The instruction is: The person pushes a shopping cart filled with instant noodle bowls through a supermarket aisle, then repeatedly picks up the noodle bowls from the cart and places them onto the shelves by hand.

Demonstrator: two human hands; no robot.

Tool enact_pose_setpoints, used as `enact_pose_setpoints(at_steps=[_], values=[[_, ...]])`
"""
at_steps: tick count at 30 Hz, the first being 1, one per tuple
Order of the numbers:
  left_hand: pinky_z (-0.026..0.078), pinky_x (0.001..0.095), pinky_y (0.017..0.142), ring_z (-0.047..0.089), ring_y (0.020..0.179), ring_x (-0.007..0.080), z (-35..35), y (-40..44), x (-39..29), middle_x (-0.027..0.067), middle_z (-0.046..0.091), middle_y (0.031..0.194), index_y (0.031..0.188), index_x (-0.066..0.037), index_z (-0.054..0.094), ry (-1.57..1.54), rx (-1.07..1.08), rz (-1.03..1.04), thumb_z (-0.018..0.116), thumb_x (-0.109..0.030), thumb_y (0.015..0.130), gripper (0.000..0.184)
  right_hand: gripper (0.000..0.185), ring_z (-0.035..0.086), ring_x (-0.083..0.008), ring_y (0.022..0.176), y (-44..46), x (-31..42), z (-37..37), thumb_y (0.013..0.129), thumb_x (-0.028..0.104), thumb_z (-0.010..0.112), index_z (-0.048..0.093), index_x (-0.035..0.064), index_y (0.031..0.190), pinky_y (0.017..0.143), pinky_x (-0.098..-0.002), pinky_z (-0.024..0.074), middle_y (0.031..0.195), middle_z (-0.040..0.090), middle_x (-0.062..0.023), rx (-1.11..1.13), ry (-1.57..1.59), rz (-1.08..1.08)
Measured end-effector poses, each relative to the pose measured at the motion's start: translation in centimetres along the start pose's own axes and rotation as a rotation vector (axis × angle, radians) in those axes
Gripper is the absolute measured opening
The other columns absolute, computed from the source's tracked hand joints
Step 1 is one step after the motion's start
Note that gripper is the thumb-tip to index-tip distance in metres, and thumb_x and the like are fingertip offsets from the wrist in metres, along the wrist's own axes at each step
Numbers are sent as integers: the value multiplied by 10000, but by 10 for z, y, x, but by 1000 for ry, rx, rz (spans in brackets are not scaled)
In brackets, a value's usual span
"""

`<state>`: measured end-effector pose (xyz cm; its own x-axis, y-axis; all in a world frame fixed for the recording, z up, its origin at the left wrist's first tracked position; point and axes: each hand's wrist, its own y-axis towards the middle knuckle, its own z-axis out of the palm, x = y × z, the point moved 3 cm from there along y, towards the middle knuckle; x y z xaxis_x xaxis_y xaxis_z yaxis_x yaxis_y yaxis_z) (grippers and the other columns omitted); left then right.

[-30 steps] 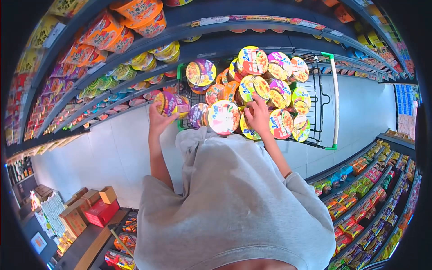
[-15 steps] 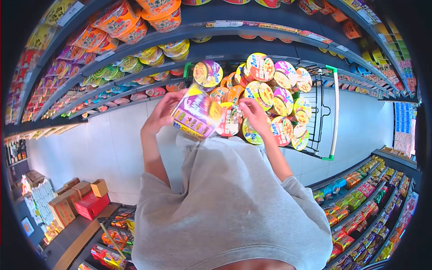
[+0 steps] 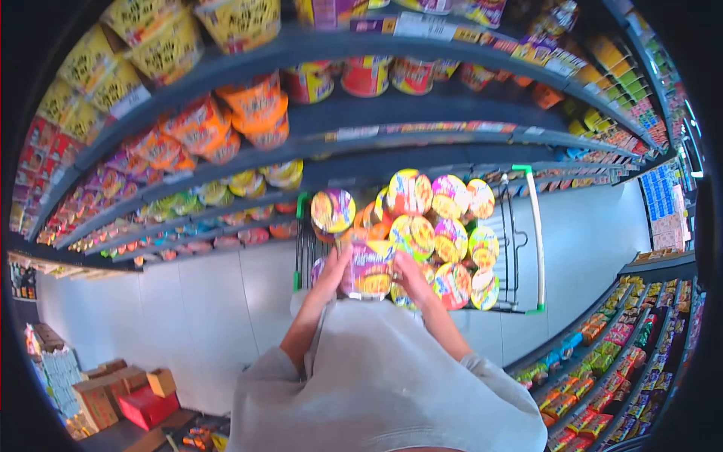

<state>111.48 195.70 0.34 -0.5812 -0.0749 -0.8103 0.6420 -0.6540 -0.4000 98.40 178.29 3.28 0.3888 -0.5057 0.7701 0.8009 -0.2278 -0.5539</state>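
Between my two hands, low over the near side of the shopping cart [image 3: 514,260], is a purple and yellow instant-noodle box [image 3: 370,271]. My left hand [image 3: 337,267] is closed on its left side. At its right side my right hand [image 3: 410,273] also grips it, the fingers partly hidden behind the box. Around and beyond the box lie several instant-noodle cups with round printed lids, heaped in the cart. One purple-and-yellow noodle cup [image 3: 333,210] sits at the cart's far left corner; an orange package [image 3: 369,218] shows partly behind the box.
Ahead, long dark shelves [image 3: 316,154] carry noodle tubs, among them orange tubs [image 3: 254,109] and yellow tubs [image 3: 162,41]. Another shelf unit with bagged goods [image 3: 602,354] stands at the right rear. Cardboard boxes [image 3: 105,399] and a red box [image 3: 149,407] are at the lower left.
The noodle box has moved from the left to in front of me, its tilt straightened. My right hand has come from the cups onto it. The view has tipped up, showing higher shelves.
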Motion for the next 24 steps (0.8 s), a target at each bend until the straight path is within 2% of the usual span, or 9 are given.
enact_pose_setpoints(at_steps=[2,5,8,9,13,16,20,21,24], values=[[445,264,951,557,1101,123,9,-8,-17,48,572,1227,1320,-44,460,-87,49,-69,547,-439,991,521,655,486,-195,1262,-8,17,6,938,433,625,388,66,1425,963,-375,453,1372,494,-84,-31,-60,-5],[466,267,922,570,1062,127,19,-11,-42,57,585,1182,1275,-27,472,-125,-4,-84,615,-369,969,481,581,539,-109,1078,-4,22,10,961,432,601,401,137,1421,892,-329,452,1158,577,4,-39,-72,-120],[481,290,914,583,1031,141,29,-22,-70,74,604,1131,1267,2,461,319,-119,231,671,-258,944,465,568,552,-158,1170,-1,40,8,973,412,581,403,95,1409,934,-342,465,1270,564,-62,-46,41,-10],[511,295,861,584,1035,137,32,-25,-85,99,609,1128,1259,19,452,377,-104,232,705,-183,914,473,543,593,-161,1136,24,16,-11,1003,458,503,425,92,1396,969,-374,470,1246,602,-67,3,135,-94],[527,247,739,562,1021,98,46,-25,-107,89,578,1125,1239,-12,463,3,56,104,717,-196,900,462,648,538,-234,1252,-1,59,15,1007,575,383,405,78,1422,1042,-458,443,1389,536,-102,95,374,-113],[524,240,723,552,1044,90,50,-11,-92,76,557,1133,1235,-24,464,237,-133,342,678,-168,930,400,684,546,-261,1240,-1,55,14,996,597,384,389,75,1439,1032,-440,455,1376,546,-117,163,604,-65],[444,282,972,513,1157,138,49,-8,-61,74,513,1273,1356,-34,420,76,88,72,628,-230,966,484,726,589,-290,1197,1,43,17,976,624,401,453,43,1408,1024,-449,478,1336,582,-151,257,787,-34],[368,289,1057,505,1190,159,63,-17,-72,62,496,1316,1401,-33,388,74,169,22,595,-292,985,532,719,603,-283,1180,3,39,15,974,624,410,472,40,1389,1005,-446,494,1318,596,-149,244,741,38],[406,290,1020,506,1193,147,53,-9,-39,54,516,1291,1377,-29,417,-7,137,-63,574,-312,995,501,719,614,-271,1165,10,35,11,967,629,423,489,35,1367,993,-445,502,1306,609,-134,78,513,11]])
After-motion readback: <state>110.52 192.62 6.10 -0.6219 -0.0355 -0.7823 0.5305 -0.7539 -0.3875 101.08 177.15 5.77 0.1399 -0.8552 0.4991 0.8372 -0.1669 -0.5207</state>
